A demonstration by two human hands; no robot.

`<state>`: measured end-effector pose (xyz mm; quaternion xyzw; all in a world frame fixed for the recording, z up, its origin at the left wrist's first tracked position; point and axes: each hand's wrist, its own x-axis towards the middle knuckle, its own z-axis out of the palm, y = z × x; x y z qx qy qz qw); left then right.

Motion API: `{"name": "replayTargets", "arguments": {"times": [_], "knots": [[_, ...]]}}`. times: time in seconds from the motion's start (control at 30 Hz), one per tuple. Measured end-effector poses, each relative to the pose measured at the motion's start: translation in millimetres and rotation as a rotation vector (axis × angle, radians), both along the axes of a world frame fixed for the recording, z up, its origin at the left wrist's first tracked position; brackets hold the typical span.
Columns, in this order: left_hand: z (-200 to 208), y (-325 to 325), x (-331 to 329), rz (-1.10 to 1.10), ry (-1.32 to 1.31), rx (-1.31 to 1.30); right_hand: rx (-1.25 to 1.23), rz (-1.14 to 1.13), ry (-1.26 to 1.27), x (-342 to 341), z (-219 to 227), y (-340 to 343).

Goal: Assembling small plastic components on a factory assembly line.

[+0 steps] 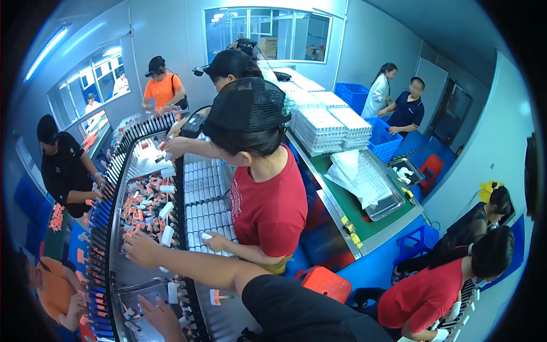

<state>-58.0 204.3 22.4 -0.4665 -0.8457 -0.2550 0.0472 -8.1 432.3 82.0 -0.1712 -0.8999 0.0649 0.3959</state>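
Note:
My right hand (143, 249) reaches across from the lower right, its fingers spread over the near edge of a metal tray (121, 219). That tray holds a heap of small orange-and-white plastic parts (139, 205), with several white oblong pieces (167, 235) along its right side. No held piece shows in this hand. My left hand (161, 317) is lower down, fingers apart, above a smaller metal tray (134, 288) with a few grey-white parts (131, 319). An orange-and-white part (216, 297) lies on the metal surface to the right.
A black slotted rack (102, 228) with upright pins curves along the left. Beside me a co-worker in red (265, 205) handles parts near rows of white pieces (208, 196). Behind are a green-topped table (325, 165) with stacked white trays (325, 128) and a red stool (326, 284).

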Motion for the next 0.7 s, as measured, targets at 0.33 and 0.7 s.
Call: {"name": "replayTargets", "arguments": {"times": [0.33, 0.7], "knots": [[-81.9, 17.0, -7.3, 0.112, -0.223, -0.177, -0.205, 0.066, -0.064, -5.9, -8.5, 3.1], [-18.0, 30.2, 64.3, 0.066, 0.184, -0.402, -0.072, -0.105, 0.081, 23.4, -21.7, 8.6]]}}
